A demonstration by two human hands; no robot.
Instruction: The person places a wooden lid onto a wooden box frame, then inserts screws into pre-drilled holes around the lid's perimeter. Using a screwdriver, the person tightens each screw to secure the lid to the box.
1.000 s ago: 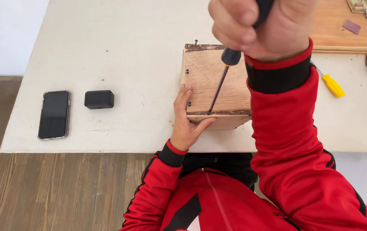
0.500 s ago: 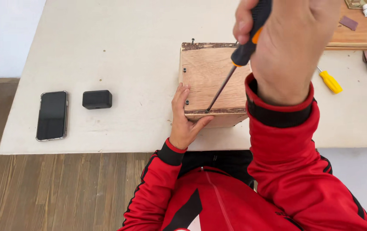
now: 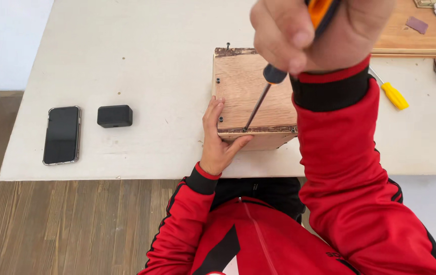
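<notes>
Rising closer to the camera than half a second ago, the right hand (image 3: 320, 30) is now filling the top of the head view, its fingers closed tight round the orange-and-black handle of the screwdriver (image 3: 271, 84), while the shaft is staying on the same spot; that suggests the turning is continuing at one screw rather than shifting to another. The tip is pressing down at the near edge of the wooden box (image 3: 251, 97), which is standing near the desk's (image 3: 141, 61) front edge, right of the middle. The left hand (image 3: 218, 140) is unchanged, bracing the box's near left corner, fingers laid flat up its side and thumb stretched along the front face. Small dark screw heads are showing along the box's left edge. Whether anything is lying inside the box cannot be told, since its top panel is covering it. Towards the desk's left end, a black phone (image 3: 62, 135) and a small black case (image 3: 114, 116) are lying side by side, apart; a yellow-handled tool (image 3: 393, 95) is resting right of the sleeve.
</notes>
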